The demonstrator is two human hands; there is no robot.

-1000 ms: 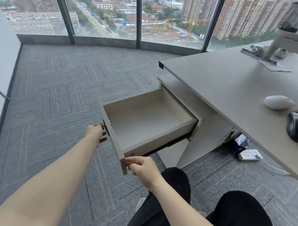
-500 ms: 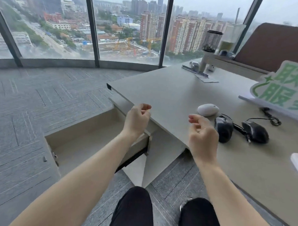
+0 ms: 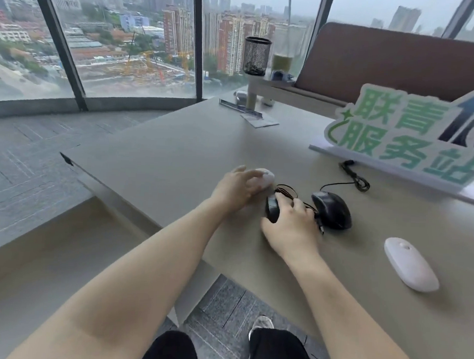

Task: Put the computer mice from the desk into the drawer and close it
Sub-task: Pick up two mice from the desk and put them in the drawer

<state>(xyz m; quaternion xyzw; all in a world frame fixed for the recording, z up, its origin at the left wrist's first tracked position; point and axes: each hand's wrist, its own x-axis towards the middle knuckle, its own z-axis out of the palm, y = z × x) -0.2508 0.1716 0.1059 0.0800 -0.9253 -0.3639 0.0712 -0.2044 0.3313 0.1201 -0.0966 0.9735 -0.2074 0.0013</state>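
White mouse (image 3: 266, 176) and black mouse (image 3: 272, 209) lie mid-desk (image 3: 163, 154), toward its left edge. Left hand (image 3: 237, 187) cups the white, right hand (image 3: 291, 222) the black; neither lifted. Open drawer (image 3: 50, 252) lies down-left, nearer the left hand.

The grey-beige surface (image 3: 163, 154) runs from a dark-tipped near-left corner toward the window. On it lie four computer mice: a small white mouse (image 3: 267, 176) partly under the left hand (image 3: 236, 188), a black corded mouse (image 3: 272, 210) under the right hand (image 3: 290, 227), a second black mouse (image 3: 332, 209) just beside it with its cable (image 3: 352, 177) trailing back, and a flat white mouse (image 3: 410, 264) well apart at the right. A green-lettered sign (image 3: 400, 137) stands along the far right. Toward the far edge sit a raised shelf (image 3: 272, 86) on a post, a leaflet (image 3: 261, 121) and a dark flat strip (image 3: 233, 105).
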